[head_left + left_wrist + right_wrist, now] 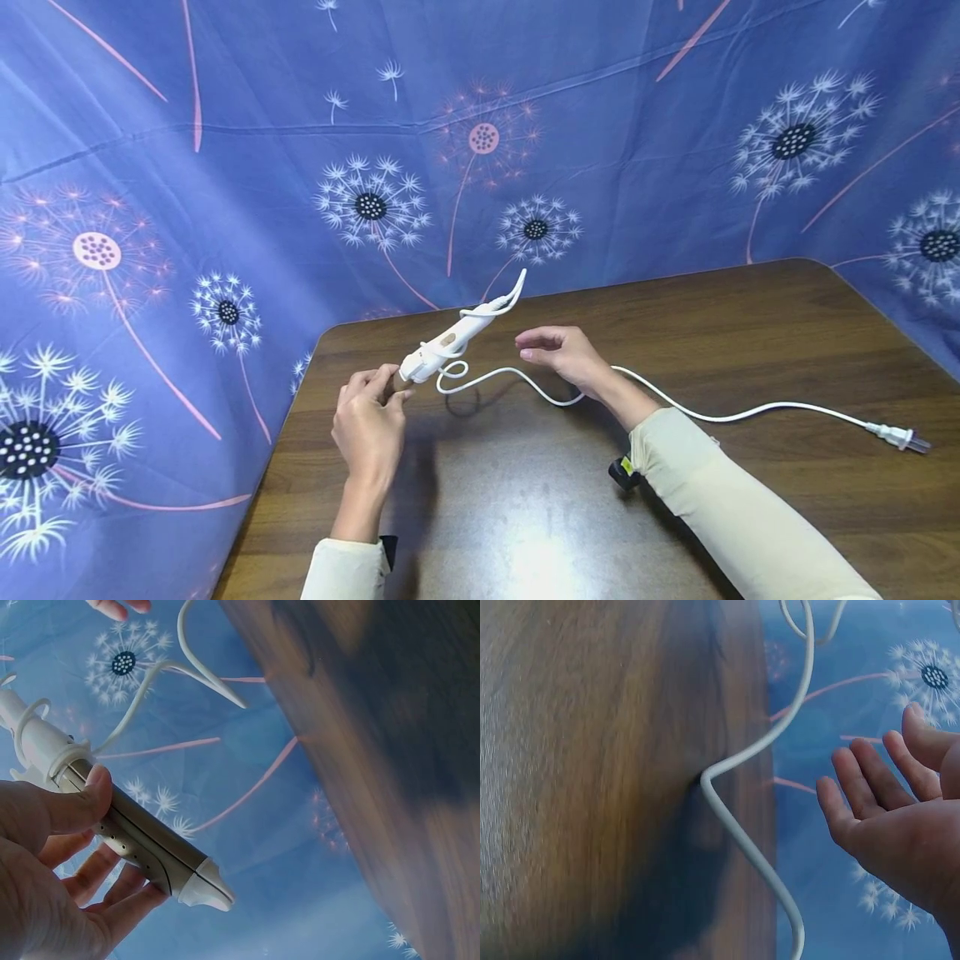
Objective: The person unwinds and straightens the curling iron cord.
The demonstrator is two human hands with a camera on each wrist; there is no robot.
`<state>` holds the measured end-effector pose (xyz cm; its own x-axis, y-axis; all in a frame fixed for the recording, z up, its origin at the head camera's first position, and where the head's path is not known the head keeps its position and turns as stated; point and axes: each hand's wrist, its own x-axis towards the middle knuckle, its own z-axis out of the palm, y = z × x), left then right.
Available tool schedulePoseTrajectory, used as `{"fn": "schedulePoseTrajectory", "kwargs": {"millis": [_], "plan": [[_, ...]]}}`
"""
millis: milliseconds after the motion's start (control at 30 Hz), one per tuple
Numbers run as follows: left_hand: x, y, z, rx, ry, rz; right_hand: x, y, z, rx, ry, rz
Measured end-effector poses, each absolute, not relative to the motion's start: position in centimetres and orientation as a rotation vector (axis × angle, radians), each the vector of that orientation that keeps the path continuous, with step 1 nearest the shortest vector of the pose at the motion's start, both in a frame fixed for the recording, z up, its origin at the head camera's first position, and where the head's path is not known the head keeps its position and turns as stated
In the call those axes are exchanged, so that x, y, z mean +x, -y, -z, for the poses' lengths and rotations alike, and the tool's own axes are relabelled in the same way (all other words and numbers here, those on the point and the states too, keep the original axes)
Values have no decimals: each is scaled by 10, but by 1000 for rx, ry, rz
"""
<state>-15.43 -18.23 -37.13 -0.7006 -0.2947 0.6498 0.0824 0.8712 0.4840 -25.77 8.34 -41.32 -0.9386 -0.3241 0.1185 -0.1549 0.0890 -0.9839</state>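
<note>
A hair straightener (450, 337) is raised at a slant above the table, its white handle pointing up and away. My left hand (371, 425) grips it by the other end. In the left wrist view, thumb and fingers close round its gold-brown barrel (150, 832), which has small holes and a white tip (208, 889). White cord is looped around the handle. My right hand (562, 358) is apart from the straightener, over the cord (780, 406); its fingers are loosely bent with nothing in them, as the right wrist view also shows.
From the handle the cord curves across the brown wooden table (517, 483) to a two-pin plug (896, 435) at the right. A blue cloth (615, 200) with dandelion prints hangs behind and to both sides of the table.
</note>
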Motion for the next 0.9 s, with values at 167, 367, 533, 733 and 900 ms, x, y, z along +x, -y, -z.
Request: {"fn": "schedulePoseTrajectory", "kwargs": {"millis": [167,367,533,733,900], "plan": [[-155,178,372,136,2266,637,-258,-73,415,-519,-2181,1970],[-154,174,372,110,2267,642,-257,-61,416,-530,-2204,1962],[-154,171,372,105,2266,651,-256,-48,416,-560,-2180,1984],[-154,169,372,84,2254,664,-257,-31,417,-580,-2108,2004],[-155,167,373,76,2251,668,-257,-22,418,-562,-2144,1937]]}}
